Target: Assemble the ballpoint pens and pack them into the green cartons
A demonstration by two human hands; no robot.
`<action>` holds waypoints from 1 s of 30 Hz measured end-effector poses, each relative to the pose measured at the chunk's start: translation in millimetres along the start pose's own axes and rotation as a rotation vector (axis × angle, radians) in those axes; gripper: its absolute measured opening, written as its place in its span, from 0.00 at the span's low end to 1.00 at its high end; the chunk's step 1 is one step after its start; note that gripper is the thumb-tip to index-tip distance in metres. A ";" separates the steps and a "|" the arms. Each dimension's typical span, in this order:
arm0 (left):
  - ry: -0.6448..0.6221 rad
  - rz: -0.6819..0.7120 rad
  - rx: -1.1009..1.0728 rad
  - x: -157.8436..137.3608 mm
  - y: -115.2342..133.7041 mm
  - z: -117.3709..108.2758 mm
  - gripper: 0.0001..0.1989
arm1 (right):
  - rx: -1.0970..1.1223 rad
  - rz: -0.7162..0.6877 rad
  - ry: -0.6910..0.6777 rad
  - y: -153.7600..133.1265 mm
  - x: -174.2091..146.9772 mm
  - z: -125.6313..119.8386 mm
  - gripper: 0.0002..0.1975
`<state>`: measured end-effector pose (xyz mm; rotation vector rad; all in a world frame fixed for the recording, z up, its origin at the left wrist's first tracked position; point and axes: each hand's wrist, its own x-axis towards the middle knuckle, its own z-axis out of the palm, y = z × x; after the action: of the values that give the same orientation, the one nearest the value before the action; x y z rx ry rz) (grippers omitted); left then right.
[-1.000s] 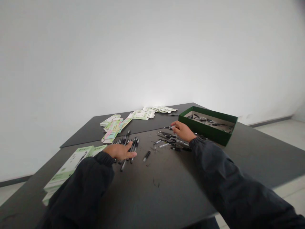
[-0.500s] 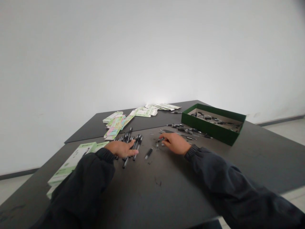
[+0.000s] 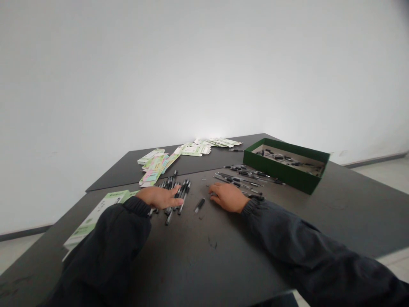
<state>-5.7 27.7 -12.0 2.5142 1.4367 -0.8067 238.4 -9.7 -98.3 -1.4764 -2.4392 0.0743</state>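
From the head view, clock centred between my hands, my left hand (image 3: 159,197) is at nine, thumb spread wide from the fingers, lying over a bunch of pens (image 3: 184,194), likely to steady it. At three, my right hand (image 3: 230,197) curls its fingers down to the table (image 3: 243,264); I can't tell whether they pinch anything. Loose pen pieces (image 3: 238,181) lie just past it, fanned out towards two. Also at two, the open green box (image 3: 277,169), probably placed within my right arm's reach, holds scattered dark pen pieces (image 3: 281,157). Flattened cartons (image 3: 156,166) lie around ten to twelve.
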 end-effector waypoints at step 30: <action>-0.131 -0.016 -0.158 -0.9 -3.9 1.8 0.43 | 0.069 -0.005 -0.010 7.5 2.6 9.4 0.11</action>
<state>-10.0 28.4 -12.5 2.2923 1.4203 -0.8093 241.3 -2.9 -108.1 -1.4437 -2.4229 0.1636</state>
